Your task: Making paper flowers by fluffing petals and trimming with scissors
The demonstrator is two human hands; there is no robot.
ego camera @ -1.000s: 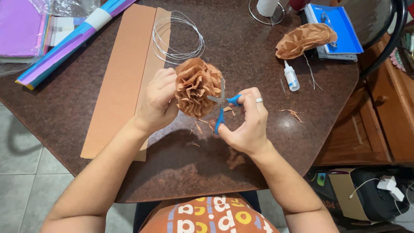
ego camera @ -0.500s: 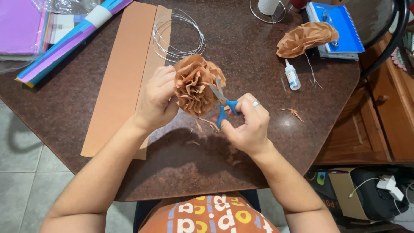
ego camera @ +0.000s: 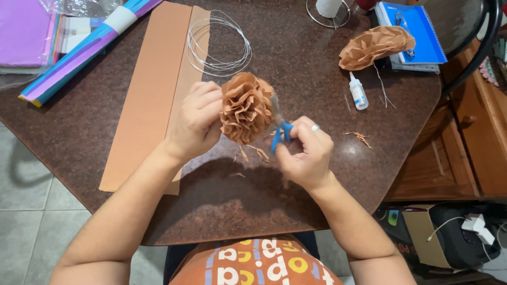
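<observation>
your left hand (ego camera: 196,122) grips the brown paper flower (ego camera: 246,107); your right hand (ego camera: 305,151) clenches blue scissors (ego camera: 280,130), blades touching the flower beside your fingers.

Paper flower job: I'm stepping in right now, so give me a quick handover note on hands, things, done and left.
Left hand holds the brown paper flower above the table.
Right hand works blue scissors at the flower's edge.
Done: flower fluffed, trimmings dropped below; second flower lies by the glue bottle.
Left: apparently more trimming.
</observation>
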